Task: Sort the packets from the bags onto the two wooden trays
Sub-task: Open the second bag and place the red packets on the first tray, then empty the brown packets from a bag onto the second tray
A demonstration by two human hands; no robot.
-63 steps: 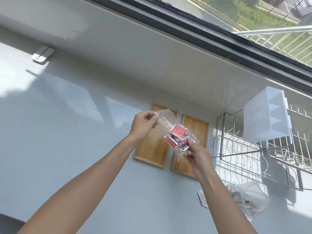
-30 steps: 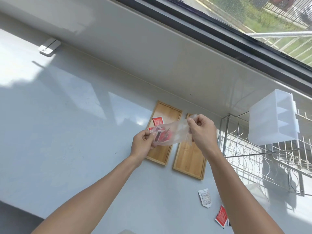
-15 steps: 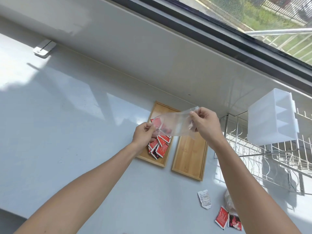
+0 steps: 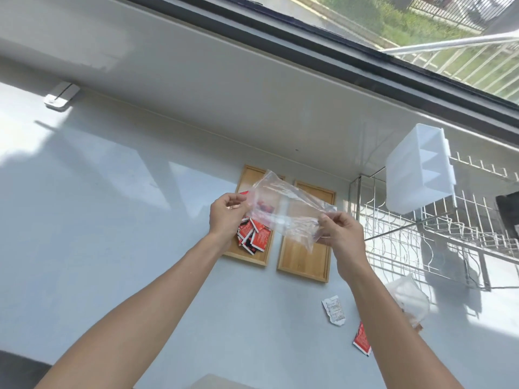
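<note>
Open counter (image 4: pixel 118 226) left of the trays (image 4: pixel 304 256); wire rack (image 4: pixel 438 237) close on the right.

Both bare forearms reach forward from the bottom of the view and converge towards the middle. The left hand (image 4: pixel 226 217) is raised, wrist slightly bent, its fingers and thumb pinched together on the left end of a bag (image 4: pixel 283 211). The right hand (image 4: pixel 341 234) sits a little lower and to the right, fingers curled, pinching the bag's right end.

No legible text anywhere.
</note>
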